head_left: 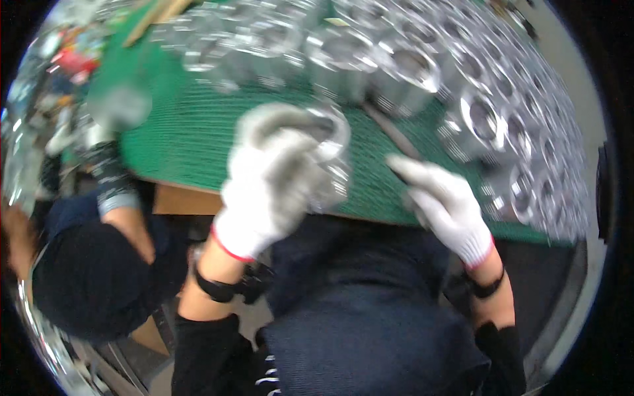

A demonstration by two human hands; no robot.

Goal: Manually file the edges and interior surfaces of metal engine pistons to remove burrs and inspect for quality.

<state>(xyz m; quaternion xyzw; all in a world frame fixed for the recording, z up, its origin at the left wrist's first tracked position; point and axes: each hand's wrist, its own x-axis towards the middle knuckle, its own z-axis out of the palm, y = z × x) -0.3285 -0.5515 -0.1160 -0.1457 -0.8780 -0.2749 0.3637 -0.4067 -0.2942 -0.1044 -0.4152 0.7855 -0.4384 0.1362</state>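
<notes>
My left hand point(267, 175), in a white knit glove with a red cuff, is closed on a shiny metal cylinder point(338, 175) with a round opening at its top. Motion smears both the hand and the part. To the right, my gloved right hand point(446, 204) is held over the mat with its fingers drawn together. A small dark thing shows under its fingertips, too blurred to name. A dark slim rod point(393, 132) runs from the metal parts to beside these fingers; whether the hand touches it I cannot tell.
Many hollow metal cylinders point(406, 63) stand close together on the green ribbed mat point(178, 152), along the far and right sides. A wooden strip point(148, 23) lies at the far left. A co-worker in a dark cap point(92, 280) reaches a gloved hand point(102, 129) to the mat's left edge.
</notes>
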